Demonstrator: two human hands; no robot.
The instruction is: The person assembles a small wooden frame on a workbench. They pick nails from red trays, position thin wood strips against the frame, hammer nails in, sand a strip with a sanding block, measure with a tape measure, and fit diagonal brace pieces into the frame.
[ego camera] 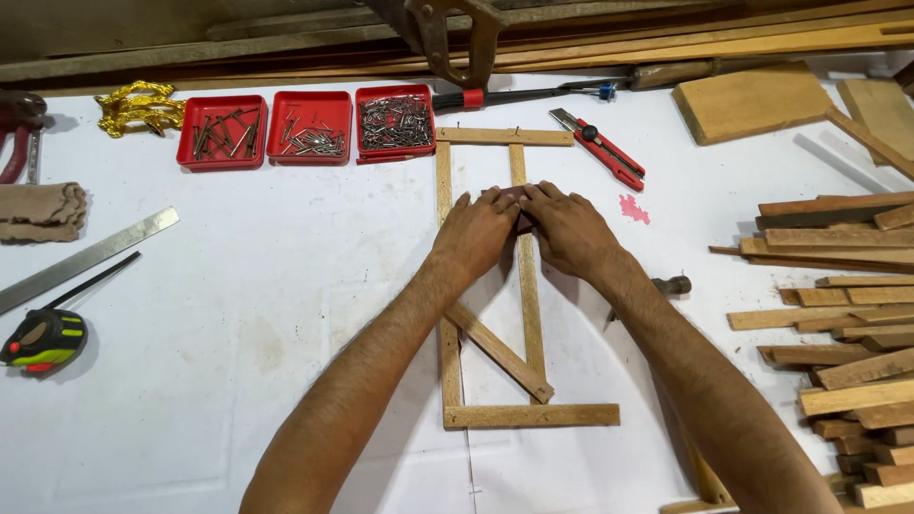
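White covering spans the table (238,381) I work over; mid-table lies a wooden slat frame (526,415) with a diagonal brace. Offcuts (847,324) stack at the right edge, three red trays (222,162) of nails along the far edge. My left hand (476,233) and right hand (569,228) press a small dark block (523,221) on the frame's right upright, fingers curled closed on it.

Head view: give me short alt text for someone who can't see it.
Both hands, left hand and right hand, press a small dark block onto a wooden slat frame on a white table. Three red nail trays sit behind.
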